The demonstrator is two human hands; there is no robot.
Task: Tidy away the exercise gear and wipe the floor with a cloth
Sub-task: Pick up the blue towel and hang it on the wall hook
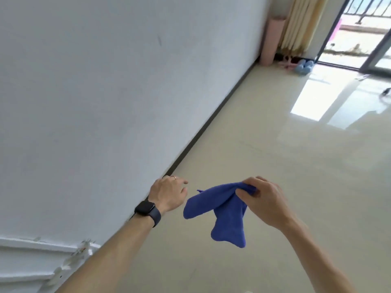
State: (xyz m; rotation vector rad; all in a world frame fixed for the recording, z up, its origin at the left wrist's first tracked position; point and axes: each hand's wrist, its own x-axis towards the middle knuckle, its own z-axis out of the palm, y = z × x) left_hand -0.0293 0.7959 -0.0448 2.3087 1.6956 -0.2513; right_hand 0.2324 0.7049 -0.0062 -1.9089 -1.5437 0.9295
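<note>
A blue cloth (222, 210) hangs in the air above the cream tiled floor (275, 166), low in the view. My right hand (260, 199) pinches its top edge and the rest droops down in two folds. My left hand (169, 192), with a dark watch on the wrist and a ring, hovers just left of the cloth with loosely curled fingers, apart from it and holding nothing. A rolled pink exercise mat (269, 39) stands upright in the far corner against the wall.
A white wall (105, 92) with a dark skirting runs along the left. Blue slippers (368, 67) and a pink item lie by the beige curtain (300, 24). An open glass door (359, 39) leads to a balcony. Sunlight glares on the floor at right.
</note>
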